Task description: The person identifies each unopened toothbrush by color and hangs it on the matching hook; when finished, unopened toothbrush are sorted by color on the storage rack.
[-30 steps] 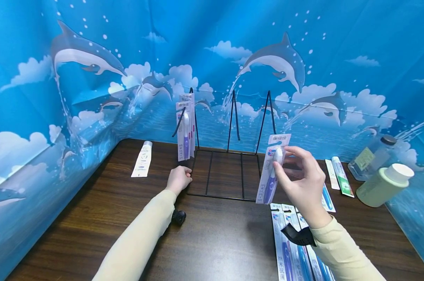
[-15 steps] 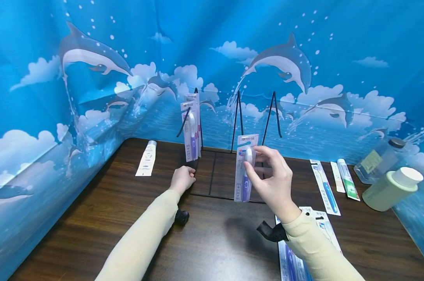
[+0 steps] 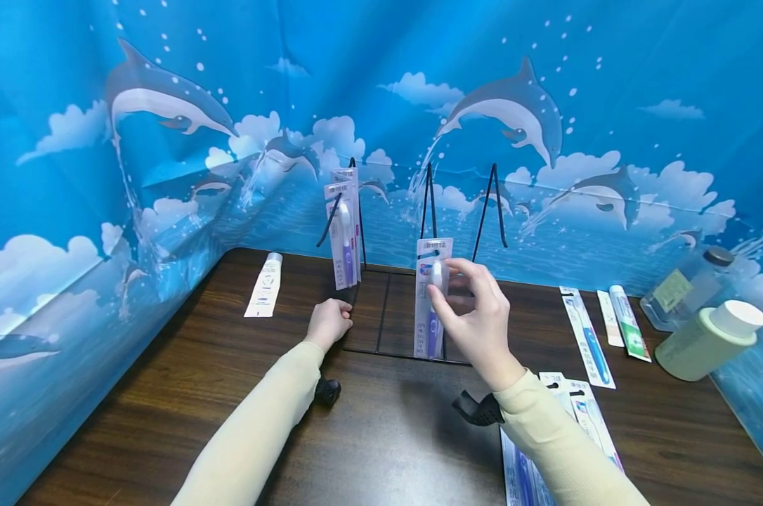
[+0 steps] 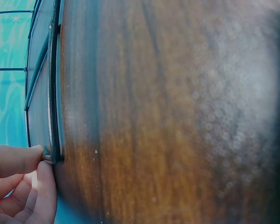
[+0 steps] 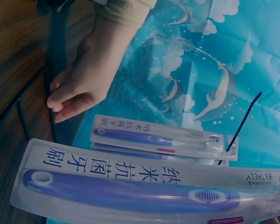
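My left hand [image 3: 328, 323] is at the front left of a black wire rack [image 3: 381, 353]; in the left wrist view its thumb and finger [image 4: 45, 191] pinch the end of the frame's wire. A packaged purple toothbrush [image 3: 432, 334] stands upright over the rack, pinched near the brush head by my right hand [image 3: 479, 316]. The top of its card overlaps the rack's middle hook [image 3: 429, 190] in the head view. On the left hook, packaged purple toothbrushes [image 3: 341, 242] hang one behind another. The right hook [image 3: 495, 190] carries nothing.
Several packaged toothbrushes [image 3: 593, 422] lie under and beside my right forearm, and a blue one [image 3: 589, 341] lies farther back. Toothpaste tubes [image 3: 629, 323], a green bottle [image 3: 704, 344] and a clear bottle [image 3: 681, 288] are at the right. A white tube [image 3: 264, 287] lies left.
My right hand has carried the packaged purple toothbrush leftward, from the rack's right side to the middle hook. The left hand keeps its hold on the rack. The head view has shifted slightly.
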The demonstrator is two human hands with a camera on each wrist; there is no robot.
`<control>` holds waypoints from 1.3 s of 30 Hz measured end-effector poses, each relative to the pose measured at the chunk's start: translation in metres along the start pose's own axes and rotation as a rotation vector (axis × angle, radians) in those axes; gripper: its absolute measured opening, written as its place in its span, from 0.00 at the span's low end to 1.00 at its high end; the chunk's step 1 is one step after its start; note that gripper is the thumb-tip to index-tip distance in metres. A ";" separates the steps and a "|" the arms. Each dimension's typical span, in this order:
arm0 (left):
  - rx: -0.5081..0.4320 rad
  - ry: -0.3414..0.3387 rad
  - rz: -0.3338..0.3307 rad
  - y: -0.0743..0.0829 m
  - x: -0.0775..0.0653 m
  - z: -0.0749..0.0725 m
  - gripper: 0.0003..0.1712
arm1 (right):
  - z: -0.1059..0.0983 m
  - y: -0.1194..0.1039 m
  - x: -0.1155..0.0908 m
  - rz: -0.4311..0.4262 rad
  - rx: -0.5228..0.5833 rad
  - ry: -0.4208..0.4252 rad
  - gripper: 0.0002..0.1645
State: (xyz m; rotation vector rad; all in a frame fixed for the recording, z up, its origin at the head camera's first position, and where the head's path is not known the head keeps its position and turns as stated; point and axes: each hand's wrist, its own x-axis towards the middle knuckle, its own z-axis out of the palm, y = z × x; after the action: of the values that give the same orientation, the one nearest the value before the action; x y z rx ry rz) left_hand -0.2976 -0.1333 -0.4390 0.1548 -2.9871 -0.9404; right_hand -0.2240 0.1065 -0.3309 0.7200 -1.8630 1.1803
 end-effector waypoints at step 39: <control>-0.013 -0.022 -0.010 0.000 0.004 0.001 0.17 | 0.040 0.071 0.055 0.078 -0.190 0.007 0.22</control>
State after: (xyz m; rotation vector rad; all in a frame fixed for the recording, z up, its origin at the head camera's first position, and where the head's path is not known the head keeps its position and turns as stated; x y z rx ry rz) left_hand -0.3020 -0.1335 -0.4401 0.1611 -3.0026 -0.9680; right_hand -0.3219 0.0965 -0.3265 0.5417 -1.9813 1.0343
